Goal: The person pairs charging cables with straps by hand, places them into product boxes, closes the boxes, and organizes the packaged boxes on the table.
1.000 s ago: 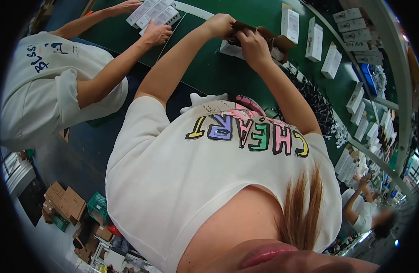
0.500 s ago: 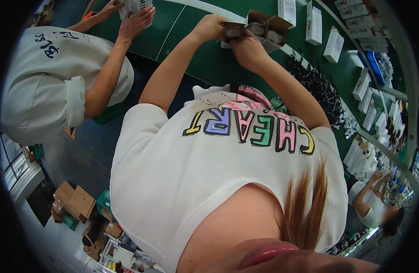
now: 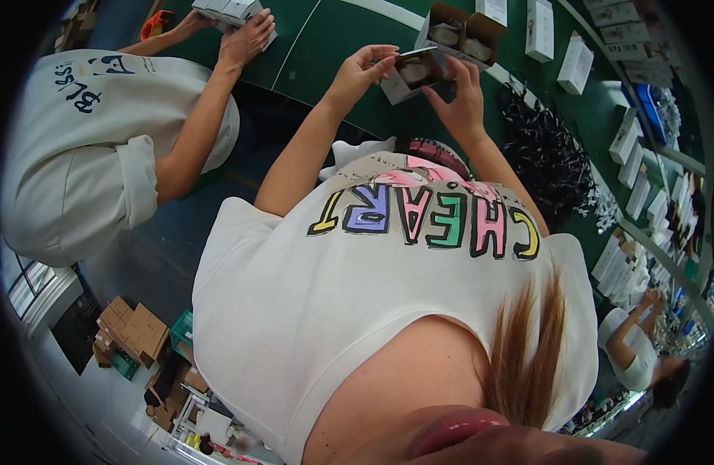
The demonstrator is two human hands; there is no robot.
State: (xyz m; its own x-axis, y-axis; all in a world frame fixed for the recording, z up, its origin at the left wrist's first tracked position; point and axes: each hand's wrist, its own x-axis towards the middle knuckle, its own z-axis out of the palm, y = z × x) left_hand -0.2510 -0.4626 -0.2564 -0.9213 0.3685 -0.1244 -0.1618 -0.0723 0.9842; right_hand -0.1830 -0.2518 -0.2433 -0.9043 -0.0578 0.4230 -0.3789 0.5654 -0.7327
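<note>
A small white box [image 3: 403, 92] with a brown inside stands open at the table edge; a rounded greyish item [image 3: 413, 73] shows in it. My left hand [image 3: 362, 72] pinches the box's upper left edge near a raised flap. On the other side, my right hand [image 3: 459, 94] has curved fingers and thumb at the box's right edge and a flap. Just beyond is a larger open carton [image 3: 474, 29] with several wrapped rounded items inside; neither hand touches it.
A person on my left [image 3: 101, 124] handles white boxes [image 3: 229, 11] beside orange tape [image 3: 155, 25]. White boxes [image 3: 576, 63] stand on the green table [image 3: 318, 46]. Black shredded filler [image 3: 547, 147] lies to my right. Another person [image 3: 632, 341] works further right.
My hands have spread apart around the small box, uncovering its inside and the item in it. The larger carton is less covered. The neighbour's boxes have been lowered and tipped.
</note>
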